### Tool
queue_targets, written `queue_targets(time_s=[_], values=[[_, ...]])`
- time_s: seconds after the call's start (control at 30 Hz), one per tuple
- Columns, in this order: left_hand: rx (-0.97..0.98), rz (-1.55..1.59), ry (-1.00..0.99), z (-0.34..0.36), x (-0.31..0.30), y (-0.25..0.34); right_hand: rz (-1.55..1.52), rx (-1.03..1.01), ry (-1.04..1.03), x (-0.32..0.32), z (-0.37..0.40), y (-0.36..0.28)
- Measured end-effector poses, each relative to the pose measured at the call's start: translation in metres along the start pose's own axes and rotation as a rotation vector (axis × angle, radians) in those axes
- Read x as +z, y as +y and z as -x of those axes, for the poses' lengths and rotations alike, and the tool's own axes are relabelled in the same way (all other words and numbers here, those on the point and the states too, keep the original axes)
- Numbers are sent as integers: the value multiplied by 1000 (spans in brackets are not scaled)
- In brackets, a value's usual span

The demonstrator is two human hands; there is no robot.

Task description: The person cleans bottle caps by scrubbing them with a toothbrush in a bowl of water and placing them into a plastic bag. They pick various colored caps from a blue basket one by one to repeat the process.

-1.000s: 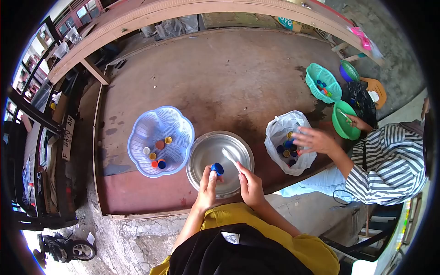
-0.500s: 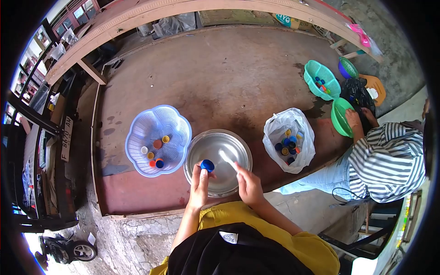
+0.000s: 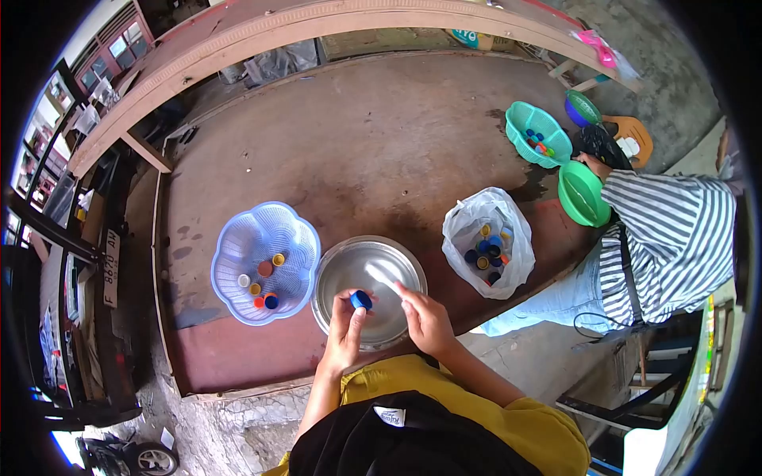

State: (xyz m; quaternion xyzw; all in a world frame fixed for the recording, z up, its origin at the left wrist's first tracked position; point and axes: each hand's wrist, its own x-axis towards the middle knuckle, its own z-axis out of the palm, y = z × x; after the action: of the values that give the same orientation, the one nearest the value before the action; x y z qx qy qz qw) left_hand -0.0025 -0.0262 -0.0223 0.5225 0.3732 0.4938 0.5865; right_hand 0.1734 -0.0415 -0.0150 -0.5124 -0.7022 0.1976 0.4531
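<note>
Between the thumb and fingers of my left hand is a blue bottle cap, held above the near left part of a round steel basin. My right hand is closed around a slim white brush, which looks like a toothbrush; its far end points over the basin, a little apart from the cap. To the left, a lilac plastic basket holds several bottle caps in yellow, white, orange, brown and blue. On the right stands an open white plastic bag with several more caps inside.
A person in a striped shirt sits at the right, one hand near a green basin. Behind that are a turquoise basket with caps and a black bag. A wooden beam spans the far side of the brown table.
The blue cap has tilted in my left hand, and the brush has come slightly lower and left. The person at right has leaned in, arm reaching past the green basin. The whole view has shifted a little.
</note>
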Motion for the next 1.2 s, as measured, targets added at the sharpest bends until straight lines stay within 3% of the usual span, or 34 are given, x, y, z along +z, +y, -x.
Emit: queue_targets(time_s=[0.07,0.27,0.4,0.5,0.67,0.77,0.8,0.9,1.03,1.07,1.17,1.2], values=[[14,115,10,-1,1,-1,59,-3,-95,-3,5,-10],[-26,-97,4,1,-6,3,167,-78,-187,2,24,-19],[-3,-136,-68,4,-12,4,84,40,98,5,13,-2],[-45,-155,-70,7,-14,6,161,38,-184,-6,27,-28],[-7,-57,-109,5,-16,7,129,108,68,-4,24,-19],[24,-148,-118,5,-17,16,267,-7,-201,-5,31,-40],[-45,-177,-112,4,-17,16,167,-5,-57,4,28,-35],[-6,-160,-102,1,-22,14,112,69,94,-2,17,-27],[70,-364,-91,1,-23,26,111,14,-63,-3,20,-34],[92,-389,-75,2,-22,28,253,84,-104,-9,14,-32],[94,-418,-71,0,-21,35,116,17,53,-14,14,-35],[74,-421,-79,1,-21,36,158,1,-24,-14,18,-36]])
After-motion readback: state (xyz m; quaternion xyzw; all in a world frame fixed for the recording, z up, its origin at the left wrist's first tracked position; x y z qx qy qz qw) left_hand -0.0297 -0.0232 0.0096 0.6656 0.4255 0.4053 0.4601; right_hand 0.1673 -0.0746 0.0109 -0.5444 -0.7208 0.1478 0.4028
